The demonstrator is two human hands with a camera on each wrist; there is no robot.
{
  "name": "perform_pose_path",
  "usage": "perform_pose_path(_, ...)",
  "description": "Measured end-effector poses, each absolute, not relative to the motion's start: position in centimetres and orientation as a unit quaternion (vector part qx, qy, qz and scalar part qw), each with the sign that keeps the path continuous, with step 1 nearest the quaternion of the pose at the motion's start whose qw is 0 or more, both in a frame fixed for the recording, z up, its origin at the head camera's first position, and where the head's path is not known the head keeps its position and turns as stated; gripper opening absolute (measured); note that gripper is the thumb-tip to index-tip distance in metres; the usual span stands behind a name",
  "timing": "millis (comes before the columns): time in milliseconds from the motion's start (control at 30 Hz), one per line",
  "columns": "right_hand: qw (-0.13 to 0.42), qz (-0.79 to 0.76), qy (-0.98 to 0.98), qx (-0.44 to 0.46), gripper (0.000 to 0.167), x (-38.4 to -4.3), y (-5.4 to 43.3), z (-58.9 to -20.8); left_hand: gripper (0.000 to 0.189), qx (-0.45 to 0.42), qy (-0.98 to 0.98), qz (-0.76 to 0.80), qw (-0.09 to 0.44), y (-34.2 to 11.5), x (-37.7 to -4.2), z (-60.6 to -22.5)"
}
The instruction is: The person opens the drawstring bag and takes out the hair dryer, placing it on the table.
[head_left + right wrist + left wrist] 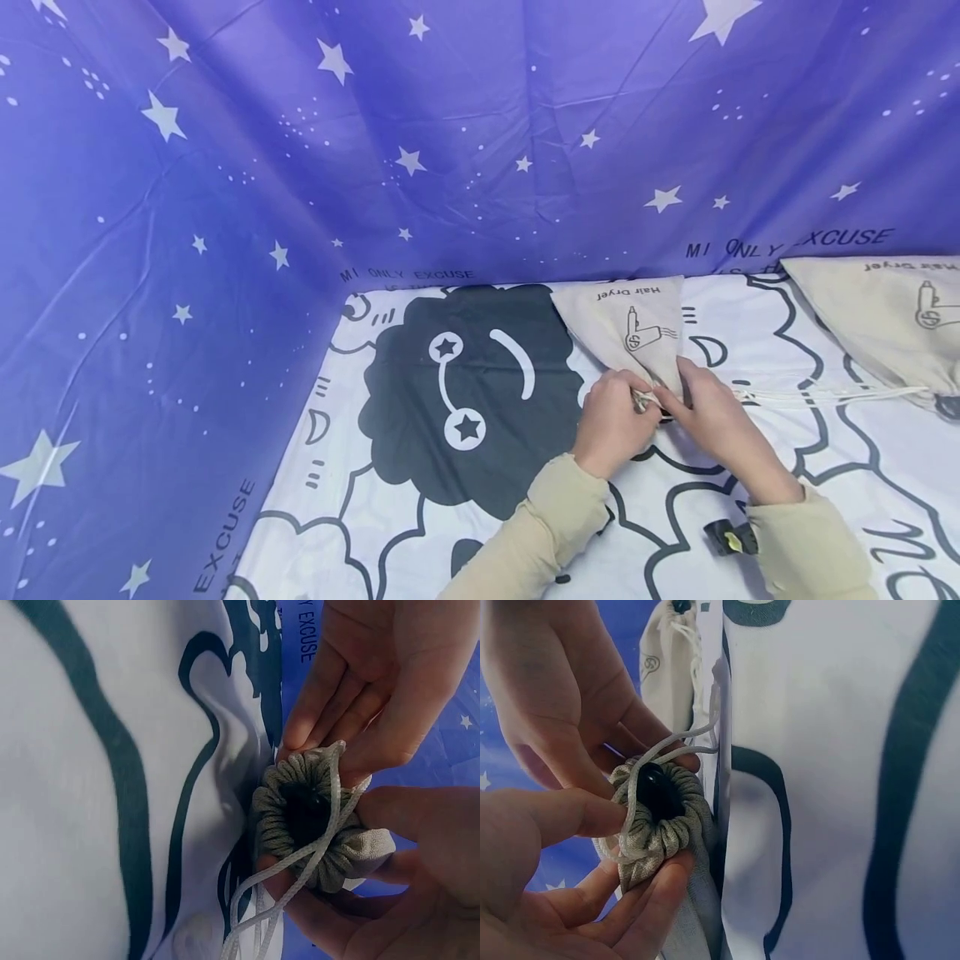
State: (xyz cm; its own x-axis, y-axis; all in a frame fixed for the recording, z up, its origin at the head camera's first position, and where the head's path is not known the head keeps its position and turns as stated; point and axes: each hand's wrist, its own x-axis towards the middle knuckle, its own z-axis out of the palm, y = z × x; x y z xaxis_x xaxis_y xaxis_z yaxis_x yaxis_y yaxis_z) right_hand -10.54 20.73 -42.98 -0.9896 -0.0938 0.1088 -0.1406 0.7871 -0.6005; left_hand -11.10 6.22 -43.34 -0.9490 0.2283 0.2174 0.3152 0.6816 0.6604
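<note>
A beige drawstring bag (637, 321), printed with "Hair Dryer" and a dryer drawing, lies flat with its mouth toward me. My left hand (617, 421) pinches the left side of the gathered mouth. On the other side, my right hand (708, 412) pinches the bunched fabric between thumb and fingers. Both wrist views look into the ruffled opening (686, 829), where a black shiny object (304, 814) shows inside; most of it is hidden. White drawstring cords (289, 862) cross the opening and trail off to the right in the head view.
A second beige drawstring bag (877, 321) with the same print lies at the right edge. Beneath is a white cloth (420, 533) with black cartoon drawings. A black item with a yellow mark (723, 537) sits beside my right sleeve. Blue star-printed curtains (450, 125) hang behind and at left.
</note>
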Motion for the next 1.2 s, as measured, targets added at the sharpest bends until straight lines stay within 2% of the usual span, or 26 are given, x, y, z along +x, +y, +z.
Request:
perform_pose_path(233, 0.042, 0.326, -0.942, 0.062, 0.033, -10.6, 19.9, -43.1, 0.011, -0.142, -0.914, -0.375, 0.058, 5.3, -11.1, -43.5)
perform_pose_path(667, 0.028, 0.351, -0.934, 0.055, 0.051, -10.9, 18.4, -43.0, 0.010, -0.118, -0.904, -0.409, 0.039, 3.5, -11.4, -43.5)
perform_pose_path(900, 0.020, 0.359, -0.931, 0.055, 0.046, -11.3, 17.3, -42.7, 0.014, -0.103, -0.903, -0.416, 0.027, 2.4, -11.5, -43.2)
perform_pose_path(1200, 0.042, 0.362, -0.929, 0.063, 0.035, -11.6, 16.5, -42.9, 0.014, -0.092, -0.905, -0.415, 0.023, 1.5, -11.7, -42.8)
